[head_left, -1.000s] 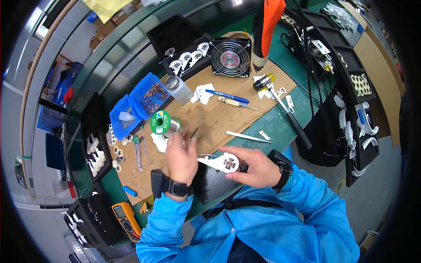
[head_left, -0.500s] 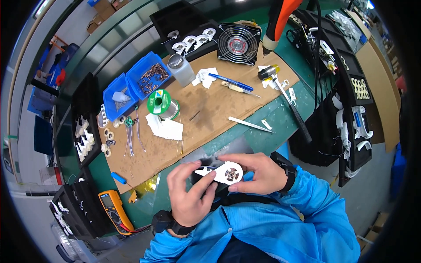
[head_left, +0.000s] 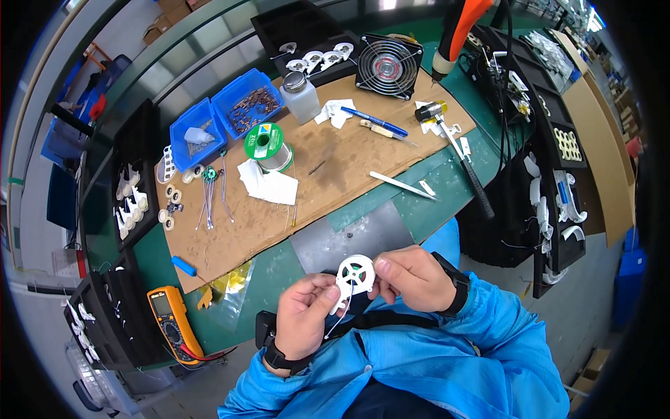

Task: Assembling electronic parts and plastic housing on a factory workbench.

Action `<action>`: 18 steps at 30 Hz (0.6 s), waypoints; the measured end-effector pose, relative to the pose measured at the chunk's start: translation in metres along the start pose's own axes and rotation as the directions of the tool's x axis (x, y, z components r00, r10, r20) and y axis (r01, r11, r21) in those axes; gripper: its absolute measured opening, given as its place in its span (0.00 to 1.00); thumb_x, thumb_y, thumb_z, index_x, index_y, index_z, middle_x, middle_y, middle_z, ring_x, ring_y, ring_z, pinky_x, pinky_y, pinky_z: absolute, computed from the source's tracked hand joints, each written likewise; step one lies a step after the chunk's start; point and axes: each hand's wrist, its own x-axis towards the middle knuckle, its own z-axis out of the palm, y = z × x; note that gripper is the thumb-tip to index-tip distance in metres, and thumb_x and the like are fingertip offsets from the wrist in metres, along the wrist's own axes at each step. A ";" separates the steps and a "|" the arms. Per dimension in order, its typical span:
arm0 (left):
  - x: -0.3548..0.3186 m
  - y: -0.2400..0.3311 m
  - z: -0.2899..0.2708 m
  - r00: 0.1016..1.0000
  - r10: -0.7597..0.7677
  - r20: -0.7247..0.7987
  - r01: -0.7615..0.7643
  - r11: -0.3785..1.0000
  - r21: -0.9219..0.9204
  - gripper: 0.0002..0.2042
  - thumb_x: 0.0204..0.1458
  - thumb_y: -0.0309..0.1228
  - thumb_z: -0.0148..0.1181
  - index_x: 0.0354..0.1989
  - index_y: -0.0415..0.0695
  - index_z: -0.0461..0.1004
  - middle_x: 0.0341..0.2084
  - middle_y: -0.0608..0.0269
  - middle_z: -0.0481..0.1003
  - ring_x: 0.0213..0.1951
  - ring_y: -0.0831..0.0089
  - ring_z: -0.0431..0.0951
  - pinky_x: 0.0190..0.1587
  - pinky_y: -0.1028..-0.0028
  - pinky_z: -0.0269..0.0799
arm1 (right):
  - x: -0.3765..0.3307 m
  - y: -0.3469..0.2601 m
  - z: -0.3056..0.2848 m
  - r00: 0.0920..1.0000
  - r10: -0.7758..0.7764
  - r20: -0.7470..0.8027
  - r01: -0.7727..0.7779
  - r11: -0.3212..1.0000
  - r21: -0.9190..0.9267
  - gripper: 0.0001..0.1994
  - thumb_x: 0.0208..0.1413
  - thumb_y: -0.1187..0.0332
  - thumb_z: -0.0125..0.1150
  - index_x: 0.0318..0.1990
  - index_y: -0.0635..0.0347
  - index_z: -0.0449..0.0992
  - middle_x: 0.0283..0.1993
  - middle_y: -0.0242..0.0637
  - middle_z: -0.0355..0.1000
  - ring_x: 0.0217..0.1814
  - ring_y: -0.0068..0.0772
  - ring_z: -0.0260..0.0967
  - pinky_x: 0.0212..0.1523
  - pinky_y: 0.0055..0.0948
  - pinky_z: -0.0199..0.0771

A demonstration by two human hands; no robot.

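Observation:
I hold a small white round plastic part (head_left: 355, 273) with spokes close to my chest, over the near edge of the bench. My right hand (head_left: 414, 277) pinches its right rim. My left hand (head_left: 307, 320) grips its lower left side, and a thin wire (head_left: 339, 315) hangs down from the part across my left fingers. Both wrists carry dark bands, and blue sleeves cover my forearms.
A brown cardboard mat (head_left: 317, 181) carries a solder spool (head_left: 266, 144), white tissue (head_left: 269, 187), blue pen (head_left: 373, 121), clear bottle (head_left: 301, 96) and two blue bins (head_left: 223, 119). A black fan (head_left: 388, 67) stands behind. A yellow multimeter (head_left: 171, 322) lies near left. Black trays (head_left: 551, 181) line both sides.
My left hand has come back from the cardboard mat to the white part. Both hands have drawn the part nearer to my chest, and a wire now hangs from it.

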 end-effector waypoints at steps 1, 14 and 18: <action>-0.001 0.001 0.002 1.000 0.000 -0.005 0.000 1.000 0.005 0.11 0.63 0.26 0.60 0.48 0.31 0.75 0.35 0.51 0.80 0.32 0.69 0.80 0.34 0.70 0.76 | -0.001 0.000 0.000 1.000 0.005 -0.001 -0.005 1.000 -0.001 0.24 0.75 0.58 0.44 0.32 0.65 0.79 0.22 0.32 0.72 0.22 0.20 0.68 0.24 0.24 0.67; -0.008 0.007 0.024 0.990 0.137 -0.033 -0.127 0.967 0.222 0.09 0.62 0.22 0.62 0.47 0.30 0.75 0.40 0.58 0.79 0.38 0.78 0.80 0.41 0.78 0.76 | -0.004 0.010 -0.012 0.998 -0.055 -0.014 0.056 0.998 0.038 0.21 0.75 0.61 0.46 0.36 0.67 0.78 0.27 0.34 0.76 0.22 0.21 0.69 0.25 0.24 0.70; -0.003 0.007 0.026 0.990 0.139 -0.016 -0.131 0.962 0.239 0.08 0.62 0.22 0.62 0.46 0.30 0.75 0.40 0.58 0.79 0.39 0.77 0.79 0.42 0.78 0.76 | -0.004 0.013 -0.016 0.997 -0.077 -0.030 0.078 0.996 0.048 0.20 0.74 0.61 0.46 0.36 0.67 0.78 0.27 0.35 0.76 0.22 0.22 0.69 0.25 0.25 0.70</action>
